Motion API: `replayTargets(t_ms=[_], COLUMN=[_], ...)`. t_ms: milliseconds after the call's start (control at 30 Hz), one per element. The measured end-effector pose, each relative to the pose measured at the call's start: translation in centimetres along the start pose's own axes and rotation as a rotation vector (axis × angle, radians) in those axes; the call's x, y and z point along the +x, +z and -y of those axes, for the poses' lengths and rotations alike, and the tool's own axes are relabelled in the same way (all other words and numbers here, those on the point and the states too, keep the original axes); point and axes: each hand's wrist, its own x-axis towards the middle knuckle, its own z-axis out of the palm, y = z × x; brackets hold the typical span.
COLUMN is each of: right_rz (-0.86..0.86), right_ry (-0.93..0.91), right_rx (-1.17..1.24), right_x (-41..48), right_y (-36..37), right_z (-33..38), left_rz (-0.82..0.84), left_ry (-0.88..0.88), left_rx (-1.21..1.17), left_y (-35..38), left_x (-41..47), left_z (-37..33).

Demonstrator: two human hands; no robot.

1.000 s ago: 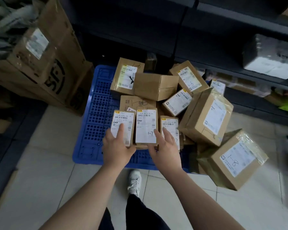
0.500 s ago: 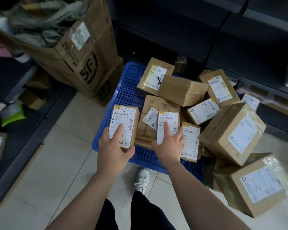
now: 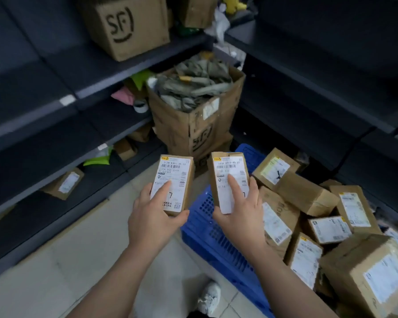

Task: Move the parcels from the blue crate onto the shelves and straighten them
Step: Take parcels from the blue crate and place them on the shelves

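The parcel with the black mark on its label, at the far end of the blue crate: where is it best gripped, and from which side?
Probably the upper edges of the parcel, approached from above on the left: its label face tilts upward there, while a plain brown box lies against its lower right side.

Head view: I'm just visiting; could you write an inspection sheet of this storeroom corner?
Surface: pale tiled floor, blue crate on it.
Job's things: left parcel and right parcel held label-up; other parcels piled on the crate.
Clutter: open carton of grey bags; green bag on a low shelf.
Fingers: left hand and right hand each grip one parcel, index finger on its label.
Cables: thin dark strand by right shelves, maybe a cable.
Surroundings: dark shelves; SF box up top.
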Motion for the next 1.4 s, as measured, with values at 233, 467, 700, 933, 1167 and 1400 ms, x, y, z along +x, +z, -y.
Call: replayTargets(t_ms=[233, 467, 700, 933, 1167, 1400], right_rz=[0.048, 0.129, 0.248, 0.413, 0.526, 0.557], right_ry=[-0.265, -0.522, -0.699, -0.862, -0.965, -1.023], right_rx=[-0.002, 0.005, -0.04, -0.13, -0.165, -0.248], right_x=[-2.8, -7.1, -9.5, -10.0, -7.7, -5.8], right_y=[3.0, 9.9, 15.5, 23.0, 30.0, 36.2], right_z=[14.9, 33.3, 44.6, 55.4, 65.2, 72.7], left_rz=[-0.183, -0.394, -0.519, -0.59, -0.633, -0.594], left_ry=[-0.161, -0.378, -0.547, -0.773, -0.906, -0.999], left_rx=[-0.021, -0.009, 0.034, 0.024, -0.018, -0.055], left_y=[-12.3, -26.7, -32.9, -37.6, -41.2, -44.1], left_x=[-1.3, -5.8, -8.3, -8.0, -3.6, 2.4], left_z=[9.5, 24.3, 33.9, 42.8, 51.4, 60.4])
